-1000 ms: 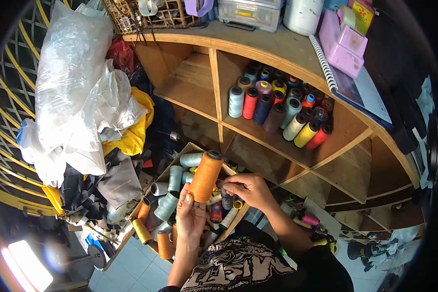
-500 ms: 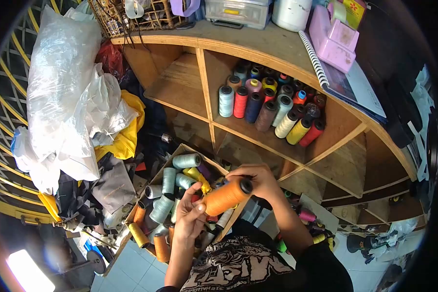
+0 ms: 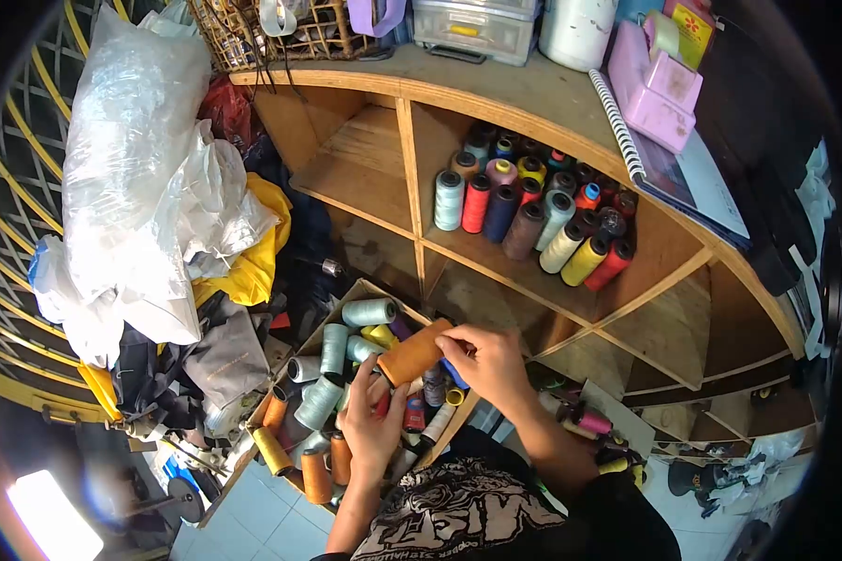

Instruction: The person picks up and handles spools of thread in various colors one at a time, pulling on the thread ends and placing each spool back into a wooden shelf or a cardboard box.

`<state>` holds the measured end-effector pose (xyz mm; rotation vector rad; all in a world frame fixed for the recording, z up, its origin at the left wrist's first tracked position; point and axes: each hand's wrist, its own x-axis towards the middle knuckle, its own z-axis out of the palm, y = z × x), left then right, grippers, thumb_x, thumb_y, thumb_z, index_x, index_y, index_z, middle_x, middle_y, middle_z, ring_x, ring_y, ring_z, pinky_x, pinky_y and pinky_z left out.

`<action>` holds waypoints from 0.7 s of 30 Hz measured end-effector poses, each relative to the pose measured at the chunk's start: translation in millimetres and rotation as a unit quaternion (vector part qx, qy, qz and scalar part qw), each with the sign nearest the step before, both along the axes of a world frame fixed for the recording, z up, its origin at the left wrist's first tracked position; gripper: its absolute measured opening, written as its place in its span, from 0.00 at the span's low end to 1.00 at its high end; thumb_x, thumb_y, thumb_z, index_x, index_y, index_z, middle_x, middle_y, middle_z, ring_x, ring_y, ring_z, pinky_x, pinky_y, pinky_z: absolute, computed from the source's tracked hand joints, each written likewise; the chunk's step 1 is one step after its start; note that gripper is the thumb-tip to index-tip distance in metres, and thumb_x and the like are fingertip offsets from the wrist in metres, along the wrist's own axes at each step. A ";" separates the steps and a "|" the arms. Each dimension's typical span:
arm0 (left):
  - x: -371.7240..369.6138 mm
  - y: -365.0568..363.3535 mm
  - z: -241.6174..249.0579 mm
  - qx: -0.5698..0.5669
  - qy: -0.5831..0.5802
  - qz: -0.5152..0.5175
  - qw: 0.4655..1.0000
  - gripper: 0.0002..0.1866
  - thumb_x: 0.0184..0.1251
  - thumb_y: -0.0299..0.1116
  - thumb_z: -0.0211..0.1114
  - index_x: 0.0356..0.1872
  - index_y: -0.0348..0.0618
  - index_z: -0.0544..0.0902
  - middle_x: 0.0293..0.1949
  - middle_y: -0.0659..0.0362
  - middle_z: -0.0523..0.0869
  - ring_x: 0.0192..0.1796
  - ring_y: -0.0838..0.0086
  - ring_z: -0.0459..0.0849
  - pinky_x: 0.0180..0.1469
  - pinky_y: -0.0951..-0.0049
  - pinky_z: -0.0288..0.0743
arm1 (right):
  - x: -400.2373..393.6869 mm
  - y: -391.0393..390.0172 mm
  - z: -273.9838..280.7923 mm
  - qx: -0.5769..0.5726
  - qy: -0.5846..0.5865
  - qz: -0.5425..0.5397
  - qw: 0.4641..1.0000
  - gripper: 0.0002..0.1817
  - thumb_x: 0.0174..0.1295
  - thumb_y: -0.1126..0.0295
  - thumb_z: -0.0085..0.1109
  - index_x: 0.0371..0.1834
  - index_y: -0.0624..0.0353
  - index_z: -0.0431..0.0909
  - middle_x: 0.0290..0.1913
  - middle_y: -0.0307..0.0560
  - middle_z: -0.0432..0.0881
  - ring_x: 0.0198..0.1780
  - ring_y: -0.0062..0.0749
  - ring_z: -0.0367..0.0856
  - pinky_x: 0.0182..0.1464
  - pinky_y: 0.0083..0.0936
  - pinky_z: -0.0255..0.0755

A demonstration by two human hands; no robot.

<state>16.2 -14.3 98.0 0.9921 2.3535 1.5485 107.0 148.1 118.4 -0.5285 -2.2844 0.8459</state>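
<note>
An orange thread spool is held tilted above a cardboard box of loose spools; the left hand is closed on its lower end from beneath, the right hand is pinched on its upper end from the right. The two hands are kept close together, joined by the spool. The box is packed with pale green spools, orange spools and a yellow spool, lying on their sides and crowded directly under the held spool. Behind the hands, a wooden shelf unit is seen; one compartment is filled with upright coloured spools in rows, well apart from the hands. To the left, clear plastic bags and yellow fabric are heaped against a yellow lattice, spilling toward the box edge. On the shelf top, a wicker basket, a pink case and a spiral notebook are placed.
</note>
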 end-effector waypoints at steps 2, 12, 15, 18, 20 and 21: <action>5.1 0.7 -3.4 0.029 -0.005 0.031 0.999 0.31 0.56 0.23 0.71 0.62 0.35 0.70 0.43 0.51 0.88 0.50 0.70 0.85 0.55 0.73 0.76 | -0.5 -10.9 -4.1 -0.223 0.025 -0.042 0.974 0.07 0.60 0.71 0.64 0.35 0.64 0.83 0.24 0.40 0.82 0.24 0.23 0.80 0.25 0.21 0.70; 1.4 2.3 -14.8 0.096 0.000 0.045 0.994 0.27 0.53 0.23 0.73 0.57 0.34 0.75 0.43 0.50 0.86 0.46 0.68 0.87 0.48 0.73 0.78 | 5.1 -17.4 -33.1 -0.677 0.077 0.040 0.731 0.09 0.63 0.69 0.60 0.39 0.66 0.81 0.28 0.40 0.79 0.28 0.20 0.77 0.34 0.16 0.72; 3.3 0.4 -15.6 0.128 -0.062 0.027 0.989 0.27 0.55 0.21 0.71 0.58 0.33 0.73 0.43 0.52 0.86 0.47 0.72 0.85 0.49 0.75 0.78 | 4.8 -16.3 -43.1 -0.676 0.097 0.041 0.729 0.11 0.64 0.69 0.60 0.44 0.66 0.79 0.32 0.41 0.80 0.31 0.20 0.78 0.37 0.17 0.73; 5.5 2.5 -12.3 0.173 -0.095 0.015 0.980 0.28 0.57 0.18 0.69 0.60 0.32 0.71 0.43 0.52 0.85 0.47 0.73 0.84 0.51 0.76 0.77 | 6.2 -11.3 -48.2 -0.651 0.085 0.081 0.750 0.19 0.63 0.67 0.61 0.54 0.65 0.74 0.42 0.43 0.81 0.41 0.22 0.79 0.44 0.20 0.74; 5.9 2.5 -8.9 0.196 -0.112 0.008 0.974 0.28 0.57 0.17 0.67 0.60 0.32 0.70 0.44 0.52 0.85 0.48 0.73 0.83 0.51 0.76 0.77 | 5.5 -10.2 -45.2 -0.686 0.158 0.173 0.689 0.27 0.61 0.65 0.65 0.61 0.62 0.68 0.53 0.46 0.77 0.53 0.27 0.77 0.55 0.28 0.72; 6.2 0.9 -6.9 0.173 -0.117 -0.009 0.978 0.29 0.59 0.16 0.65 0.62 0.31 0.66 0.45 0.51 0.84 0.49 0.72 0.83 0.53 0.76 0.75 | 4.8 -8.9 -43.1 -0.685 0.159 0.173 0.689 0.27 0.61 0.65 0.65 0.61 0.62 0.68 0.53 0.46 0.77 0.53 0.27 0.77 0.55 0.28 0.72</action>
